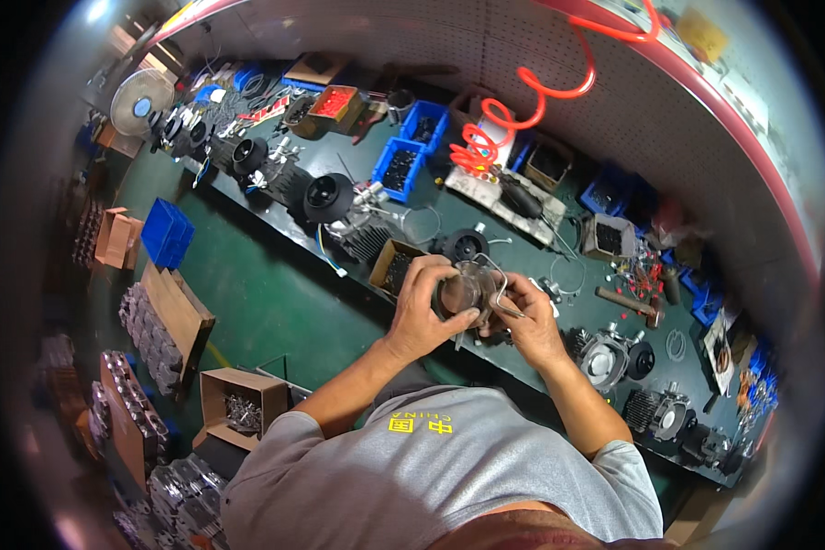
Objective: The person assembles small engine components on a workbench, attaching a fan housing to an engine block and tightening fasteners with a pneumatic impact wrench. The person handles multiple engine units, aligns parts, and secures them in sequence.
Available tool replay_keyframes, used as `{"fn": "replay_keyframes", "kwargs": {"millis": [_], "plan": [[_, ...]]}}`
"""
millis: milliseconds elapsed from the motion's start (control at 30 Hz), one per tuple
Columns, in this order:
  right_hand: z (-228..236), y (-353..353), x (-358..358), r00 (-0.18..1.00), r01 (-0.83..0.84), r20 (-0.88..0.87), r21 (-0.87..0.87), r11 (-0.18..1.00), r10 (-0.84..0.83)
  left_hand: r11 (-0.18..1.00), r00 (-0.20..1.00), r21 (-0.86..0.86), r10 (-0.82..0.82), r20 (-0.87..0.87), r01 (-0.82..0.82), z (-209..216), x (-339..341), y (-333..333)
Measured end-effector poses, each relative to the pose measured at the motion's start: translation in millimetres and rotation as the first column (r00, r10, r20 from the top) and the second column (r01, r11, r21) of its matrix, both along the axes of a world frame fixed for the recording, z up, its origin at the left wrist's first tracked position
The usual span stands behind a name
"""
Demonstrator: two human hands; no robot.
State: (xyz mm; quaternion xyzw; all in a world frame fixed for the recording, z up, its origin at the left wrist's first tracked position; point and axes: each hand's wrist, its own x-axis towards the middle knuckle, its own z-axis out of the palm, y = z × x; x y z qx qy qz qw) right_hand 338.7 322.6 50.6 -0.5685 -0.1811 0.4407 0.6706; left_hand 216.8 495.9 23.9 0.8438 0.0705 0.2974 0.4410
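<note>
Just over the near edge of the workbench (pixel 275 223), I hold a round grey metal part (pixel 463 291) between both hands. My left hand (pixel 422 312) wraps round its left side, thumb across the front. A thin bent metal tube (pixel 497 269) sticks up from the part on its right. My right hand (pixel 530 316) closes round the part's right side near this tube; its fingertips are partly hidden. Behind the part stands a black fan wheel (pixel 466 244). A small carton of dark parts (pixel 394 266) sits beside my left hand.
Motor assemblies with black fans (pixel 328 197) line the bench to the left; finned housings (pixel 605 357) stand at the right. Blue bins (pixel 399 167) and a power tool (pixel 520 195) on a red coiled hose (pixel 559 92) lie behind. A hammer (pixel 628 302) rests at right. Cartons (pixel 243 403) stand lower left.
</note>
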Motion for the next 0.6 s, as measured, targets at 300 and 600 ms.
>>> {"fn": "replay_keyframes", "kwargs": {"millis": [300,600], "plan": [[30,147,-34,0.997,0.029,-0.069,-0.029,0.999,-0.031,0.812,0.973,-0.536,-0.188,0.132,0.230,-4,-29,144],[39,225,-44,0.996,-0.068,0.060,-0.008,0.998,0.068,0.716,0.988,-0.685,-0.049,0.147,0.137,37,-69,225]]}}
